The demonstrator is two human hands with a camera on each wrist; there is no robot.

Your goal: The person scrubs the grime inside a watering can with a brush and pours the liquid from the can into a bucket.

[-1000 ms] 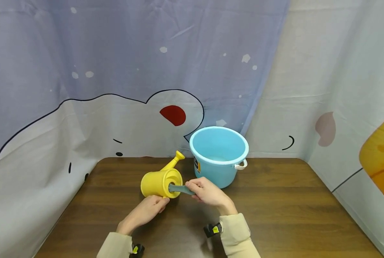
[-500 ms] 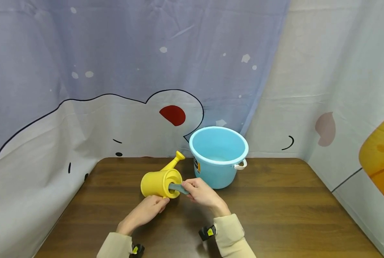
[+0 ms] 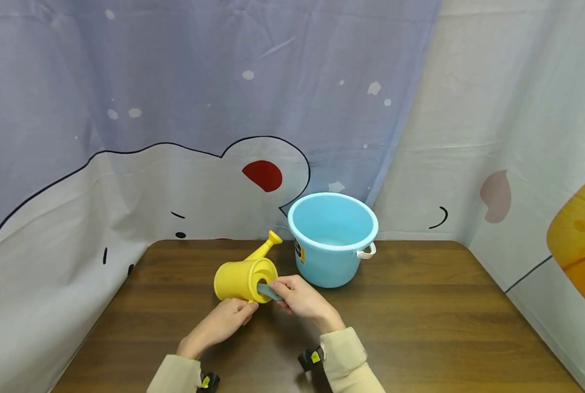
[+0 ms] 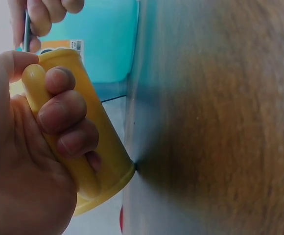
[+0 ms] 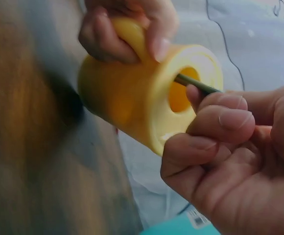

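A yellow watering can [image 3: 231,279] is tipped on its side, its round opening toward the right and its spout pointing up and back. My left hand [image 3: 224,322] grips the can's handle [image 4: 34,83], fingers curled round it in the left wrist view. My right hand [image 3: 304,300] pinches a flat grey-green handle [image 3: 270,292] of some tool. In the right wrist view this thin handle [image 5: 196,83] reaches through the hole in the can's top. Whatever is on its far end is hidden inside the can.
A light blue bucket [image 3: 332,267] with a white handle fitting stands just behind my right hand, near the back edge of the brown wooden table [image 3: 445,316]. A printed curtain [image 3: 199,82] hangs behind the table.
My right hand has moved left toward the watering can, and less of the grey-green handle shows outside the opening. The left hand, can and bucket stay put.
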